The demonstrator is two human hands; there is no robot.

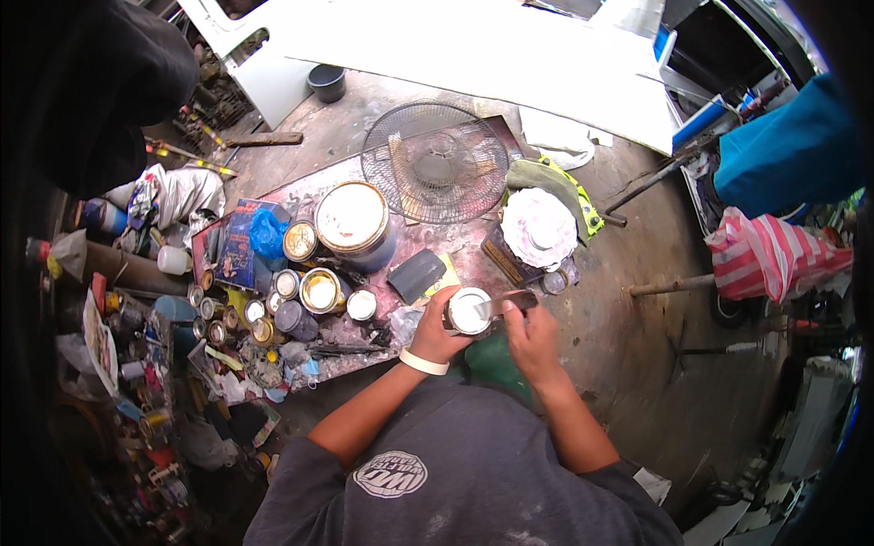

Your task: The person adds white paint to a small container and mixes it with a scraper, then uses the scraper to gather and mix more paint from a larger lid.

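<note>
My left hand [434, 332], with a pale band at the wrist, is wrapped round the side of a small round can [469, 312] in front of my chest. The can's top is white; I cannot tell whether that is a lid or its contents. In my right hand [533, 341] is a putty knife [496, 307] with a dark brown handle. Its metal blade lies over the can's right rim and points left. Just beyond my left hand, a dark grey block-like piece [417, 276] rests on the stained table [314, 177].
A large paint can [352, 218] and several smaller cans stand at the left of the table. A fan grille [435, 162] lies at the far side. A white-topped tin [539, 227] is on the right. Beyond spreads a large white panel [473, 50]; clutter fills the left.
</note>
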